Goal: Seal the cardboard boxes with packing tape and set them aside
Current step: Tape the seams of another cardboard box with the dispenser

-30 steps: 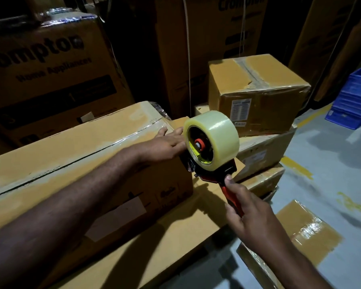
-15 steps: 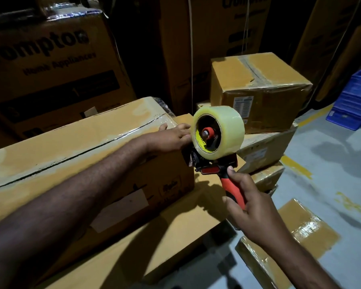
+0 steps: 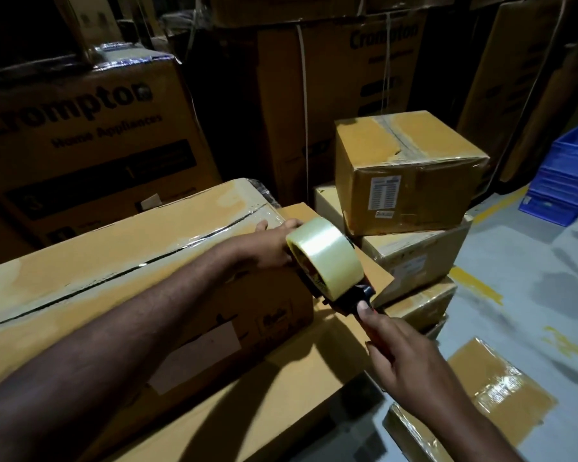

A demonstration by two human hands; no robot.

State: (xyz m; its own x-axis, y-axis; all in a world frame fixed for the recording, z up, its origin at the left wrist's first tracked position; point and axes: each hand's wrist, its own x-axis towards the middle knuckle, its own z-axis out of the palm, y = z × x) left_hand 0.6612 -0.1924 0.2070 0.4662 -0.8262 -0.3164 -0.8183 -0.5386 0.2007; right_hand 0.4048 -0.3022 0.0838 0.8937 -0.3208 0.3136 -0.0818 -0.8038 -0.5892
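Nearest, at 5 o'clock, the right hand (image 3: 401,356) clenches its fingers round the tape dispenser (image 3: 351,296), whose glossy clear roll (image 3: 327,253) sits at the long cardboard box (image 3: 114,278)'s far end edge. At that edge the left hand (image 3: 264,250) presses flat, fingers relaxed. Smooth grey concrete floor (image 3: 514,261) spreads wide at 3 o'clock; sealed boxes (image 3: 411,181) stack beyond.

Stacked boxes (image 3: 411,175) wall off the far side, while open floor (image 3: 521,295) lies to the right.

Tape dispenser (image 3: 327,261) at long box's (image 3: 114,258) right end — stacked boxes (image 3: 411,181) behind.
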